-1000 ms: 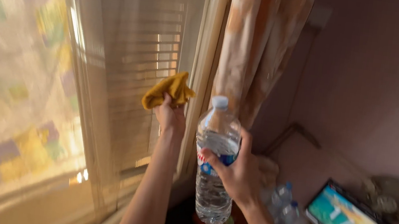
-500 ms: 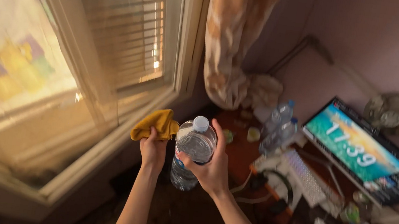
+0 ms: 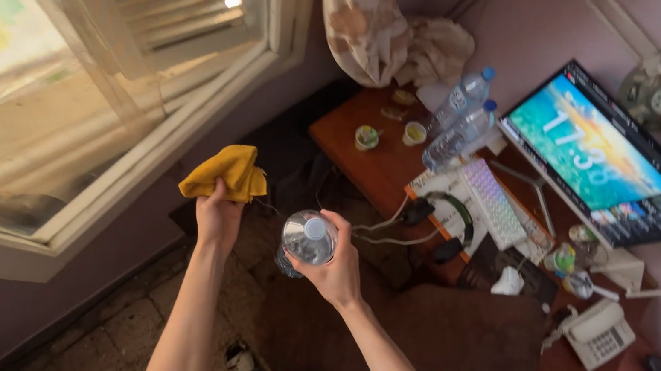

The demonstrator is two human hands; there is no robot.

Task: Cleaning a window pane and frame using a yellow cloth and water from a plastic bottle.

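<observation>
My left hand (image 3: 218,217) grips a crumpled yellow cloth (image 3: 227,173), held up in front of the window frame (image 3: 183,130). My right hand (image 3: 334,264) is wrapped around a clear plastic water bottle (image 3: 307,241) with a white cap, seen from above and held upright. The two hands are side by side, a short gap apart, above the tiled floor.
A wooden desk (image 3: 368,161) at the right carries two water bottles (image 3: 461,118), a white keyboard (image 3: 494,202), headphones (image 3: 446,219), a lit monitor (image 3: 609,164) and a white telephone (image 3: 598,335). A curtain (image 3: 371,19) hangs bunched by the window. A brown seat (image 3: 454,349) is below.
Both hands have come down from the window pane to below the sill. The view has tilted down, showing the desk and floor.
</observation>
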